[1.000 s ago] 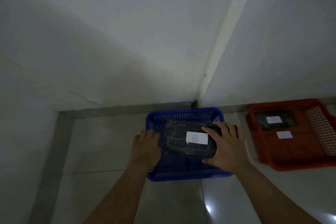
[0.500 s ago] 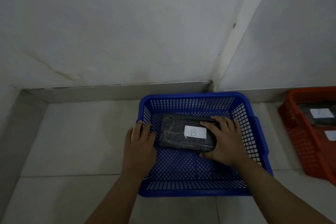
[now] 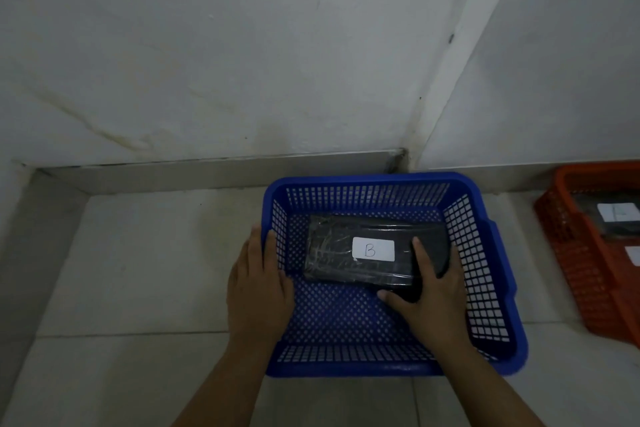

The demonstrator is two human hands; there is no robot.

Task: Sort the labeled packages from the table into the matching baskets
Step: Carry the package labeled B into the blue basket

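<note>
While the B package [image 3: 363, 251] lies flat in the blue basket [image 3: 485, 288], long axis left-right, right hand [image 3: 427, 295] fingers grip its right end; left hand [image 3: 258, 291] fingers prob curled on rim

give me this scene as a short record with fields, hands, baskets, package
setting: tiled floor at a wall corner
blue basket: on the floor, centre
package: black, wrapped, white label "B", lying in the blue basket
right hand: inside the basket, fingers on the package's right end
left hand: on the basket's left rim
orange basket: right edge, cut off, holds a dark labeled package, letter unreadable
</note>
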